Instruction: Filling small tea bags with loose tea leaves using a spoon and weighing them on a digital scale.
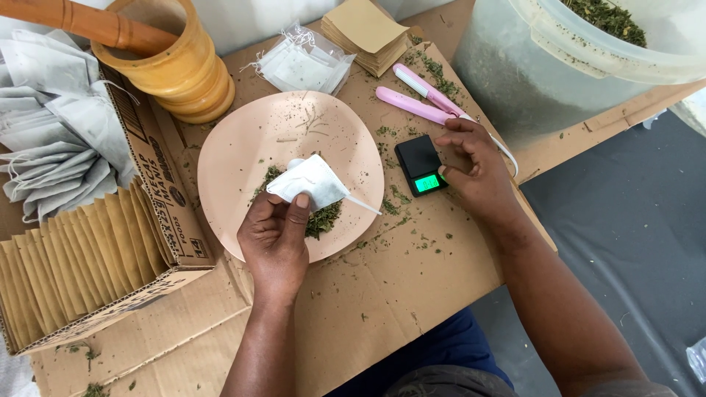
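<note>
My left hand (275, 237) pinches a small white filter bag (309, 181) over a pale pink plate (243, 143), with a thin white strip sticking out to the right. A small heap of dried green herb (321, 218) lies on the plate under the bag. My right hand (474, 165) rests on the cardboard sheet (382, 294), thumb touching the right edge of a small black pocket scale (421, 164) with a lit green display. Nothing sits on the scale's platform.
A wooden mortar (180, 62) with a pestle stands at the back left. A cardboard box (95, 250) holds brown paper envelopes and white filter bags. More bags in clear wrap (301, 62), stacked envelopes (365, 33), a pink tool (419, 95) and a big plastic tub (581, 51) of herb lie behind.
</note>
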